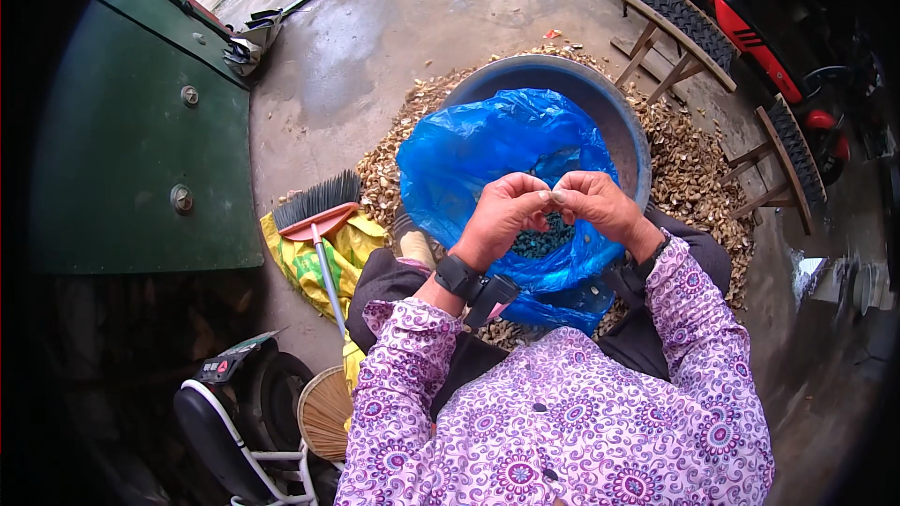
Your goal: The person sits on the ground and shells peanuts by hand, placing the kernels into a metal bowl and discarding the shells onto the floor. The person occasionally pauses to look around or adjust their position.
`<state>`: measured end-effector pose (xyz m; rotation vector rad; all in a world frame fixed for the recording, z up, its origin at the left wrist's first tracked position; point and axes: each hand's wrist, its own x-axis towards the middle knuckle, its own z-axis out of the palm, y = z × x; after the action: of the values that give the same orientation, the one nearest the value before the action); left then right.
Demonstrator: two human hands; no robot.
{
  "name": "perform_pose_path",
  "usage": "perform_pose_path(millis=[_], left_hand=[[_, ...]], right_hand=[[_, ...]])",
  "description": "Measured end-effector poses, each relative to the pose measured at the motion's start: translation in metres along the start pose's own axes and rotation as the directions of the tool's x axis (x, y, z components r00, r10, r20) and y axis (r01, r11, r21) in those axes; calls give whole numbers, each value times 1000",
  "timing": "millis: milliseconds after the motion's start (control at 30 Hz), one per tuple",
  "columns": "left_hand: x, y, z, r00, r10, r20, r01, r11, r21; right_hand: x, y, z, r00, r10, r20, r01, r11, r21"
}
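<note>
My left hand (504,220) and my right hand (603,209) meet at the fingertips, thumbs and forefingers pinched together. Whatever sits between them is too small to make out. Both hands are above a crumpled blue plastic bag (459,155), which lies open inside a wide grey-blue basin (641,145). Small pieces (542,242) at the bottom of the bag look dark blue-green through its tint; their kind cannot be told. Brown shells (692,173), resembling peanut shells, are heaped on the floor around the basin. Dark bands circle both my wrists.
A broom (322,211) rests on a yellow bag (354,248) to the left. Beyond it stands a green metal door (141,141). Two wooden stools with woven black seats (687,23) (797,145) and a red-black motorbike (761,47) are at the right. A straw fan-like thing (325,414) lies lower left.
</note>
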<state>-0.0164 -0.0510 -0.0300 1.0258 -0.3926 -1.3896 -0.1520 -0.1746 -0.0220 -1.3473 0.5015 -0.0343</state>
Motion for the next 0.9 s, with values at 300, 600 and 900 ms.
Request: perform_pose_path(millis=[300,600,900], left_hand=[[-7,17,-9,995,50,-87,-52,998,-27],[-21,19,-13,976,84,-201,-53,987,152],[-32,32,-46,577,733,-360,-284,593,753]], right_hand=[[16,30,-7,989,-18,-150,-21,968,-249],[25,84,5,995,-18,99,95,486,-869],[6,32,-33,645,-692,-326,64,473,-879]])
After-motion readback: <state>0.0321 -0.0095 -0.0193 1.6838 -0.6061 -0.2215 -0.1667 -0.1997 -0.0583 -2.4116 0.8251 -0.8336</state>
